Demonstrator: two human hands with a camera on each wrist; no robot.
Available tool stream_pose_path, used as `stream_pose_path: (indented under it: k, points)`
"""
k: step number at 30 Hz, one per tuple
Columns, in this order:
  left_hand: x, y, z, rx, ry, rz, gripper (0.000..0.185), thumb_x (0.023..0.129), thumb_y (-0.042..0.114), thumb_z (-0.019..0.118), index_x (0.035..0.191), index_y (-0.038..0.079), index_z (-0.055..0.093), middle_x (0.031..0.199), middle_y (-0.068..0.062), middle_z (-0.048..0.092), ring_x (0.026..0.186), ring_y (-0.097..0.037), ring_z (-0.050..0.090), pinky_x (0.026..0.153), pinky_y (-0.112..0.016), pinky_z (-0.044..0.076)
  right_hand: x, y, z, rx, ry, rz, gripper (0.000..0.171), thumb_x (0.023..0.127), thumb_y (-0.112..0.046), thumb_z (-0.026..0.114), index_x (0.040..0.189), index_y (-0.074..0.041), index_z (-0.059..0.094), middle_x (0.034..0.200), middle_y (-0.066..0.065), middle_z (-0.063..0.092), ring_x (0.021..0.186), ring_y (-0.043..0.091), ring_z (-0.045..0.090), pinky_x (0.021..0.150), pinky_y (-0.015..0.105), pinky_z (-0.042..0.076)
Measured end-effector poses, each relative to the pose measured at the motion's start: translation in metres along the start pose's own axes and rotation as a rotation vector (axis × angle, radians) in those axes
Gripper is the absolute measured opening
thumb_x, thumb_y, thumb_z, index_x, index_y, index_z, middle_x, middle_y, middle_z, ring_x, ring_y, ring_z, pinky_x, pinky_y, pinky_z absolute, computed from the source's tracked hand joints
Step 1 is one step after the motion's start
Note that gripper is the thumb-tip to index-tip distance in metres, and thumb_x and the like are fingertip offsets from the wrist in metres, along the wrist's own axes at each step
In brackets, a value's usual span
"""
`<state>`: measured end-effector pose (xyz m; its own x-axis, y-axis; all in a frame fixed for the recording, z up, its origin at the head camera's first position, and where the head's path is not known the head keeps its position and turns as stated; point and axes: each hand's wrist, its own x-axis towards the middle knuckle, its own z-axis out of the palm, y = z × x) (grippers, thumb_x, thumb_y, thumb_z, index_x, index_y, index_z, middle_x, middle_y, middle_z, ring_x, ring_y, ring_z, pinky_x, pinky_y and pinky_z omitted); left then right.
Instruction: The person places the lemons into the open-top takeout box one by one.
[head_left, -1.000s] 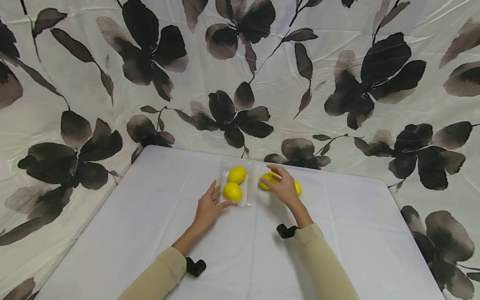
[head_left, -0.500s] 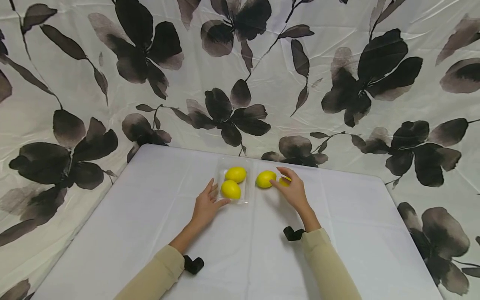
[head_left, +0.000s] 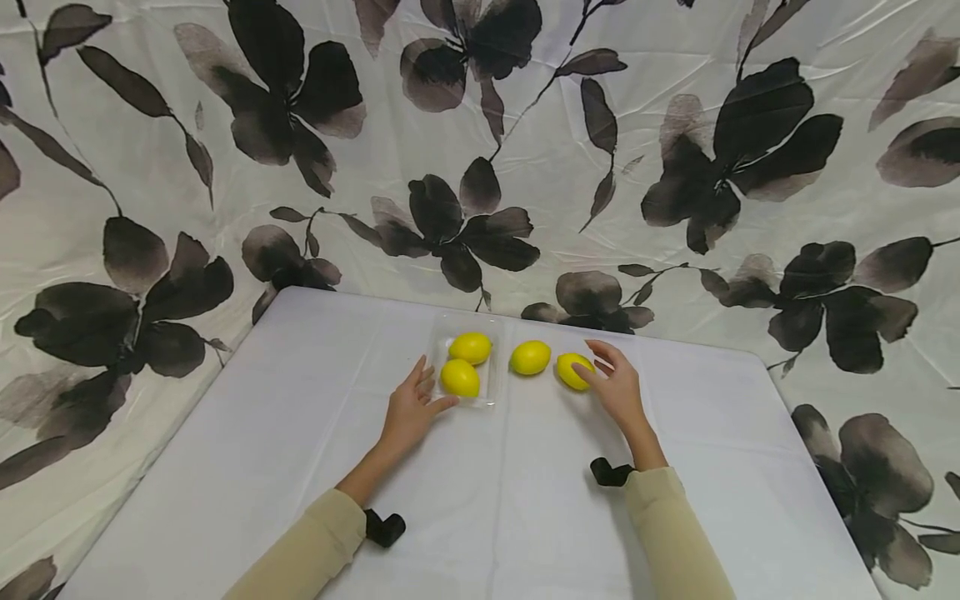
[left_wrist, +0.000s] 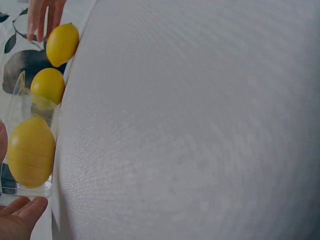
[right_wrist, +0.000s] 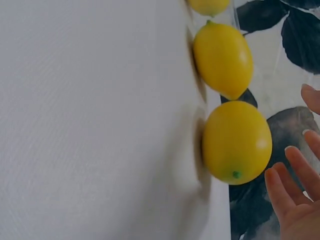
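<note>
A clear plastic tray (head_left: 491,392) near the table's far edge holds two yellow lemons, the back one (head_left: 470,348) and the front one (head_left: 460,379). My left hand (head_left: 408,417) rests at the tray's left and near sides, fingers fairly straight and thumb spread along the near rim. Two more lemons lie on the cloth right of the tray: one (head_left: 530,357) beside it, another (head_left: 573,372) farther right. Over that last lemon's right side reaches my right hand (head_left: 618,392), fingers spread and relaxed. In the right wrist view, the fingertips (right_wrist: 272,175) stand just beside the rightmost lemon (right_wrist: 237,142).
A white cloth (head_left: 450,508) covers the table. Behind it rises a floral curtain (head_left: 585,167), close to the table's far edge. Both wrists carry black camera mounts, one under the left cuff (head_left: 386,528) and one by the right (head_left: 611,472).
My right hand has moved right, from over the lemon beside the tray to the rightmost lemon, leaving both on the cloth. The left hand stays at the tray. The head view has shifted slightly.
</note>
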<state>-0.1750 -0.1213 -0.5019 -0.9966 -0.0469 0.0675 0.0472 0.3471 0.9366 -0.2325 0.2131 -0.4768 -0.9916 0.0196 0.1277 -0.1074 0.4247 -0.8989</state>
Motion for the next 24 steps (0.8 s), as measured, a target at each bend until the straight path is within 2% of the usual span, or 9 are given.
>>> stream_pose_path:
  k: [10, 16, 24]
  points:
    - [0.000, 0.000, 0.000, -0.006, -0.004, -0.016, 0.098, 0.082, 0.024, 0.082, 0.156, 0.002, 0.021, 0.151, -0.023, 0.043, 0.135, -0.036, 0.048, 0.106, -0.041, 0.047, 0.001, 0.015, 0.003, 0.003, -0.030, 0.064, 0.056, 0.090, -0.019, 0.075, 0.137, -0.002, 0.052, 0.141, 0.018, 0.053, 0.135, 0.032, 0.047, 0.117, 0.042, 0.038]
    - [-0.001, 0.001, 0.001, -0.010, 0.001, -0.018, 0.098, 0.082, 0.024, 0.082, 0.156, 0.001, 0.022, 0.151, -0.023, 0.043, 0.135, -0.037, 0.048, 0.106, -0.042, 0.047, 0.001, 0.021, 0.006, -0.010, -0.039, 0.078, 0.054, 0.088, -0.012, 0.075, 0.136, -0.001, 0.053, 0.140, 0.018, 0.053, 0.132, 0.035, 0.050, 0.111, 0.044, 0.044]
    - [-0.001, -0.001, 0.001, -0.006, 0.006, -0.013, 0.099, 0.081, 0.026, 0.082, 0.156, 0.002, 0.022, 0.150, -0.023, 0.044, 0.134, -0.037, 0.049, 0.105, -0.042, 0.047, 0.002, 0.021, 0.009, 0.013, -0.060, 0.123, 0.055, 0.089, -0.015, 0.074, 0.138, -0.004, 0.053, 0.142, 0.017, 0.054, 0.127, 0.036, 0.056, 0.107, 0.044, 0.048]
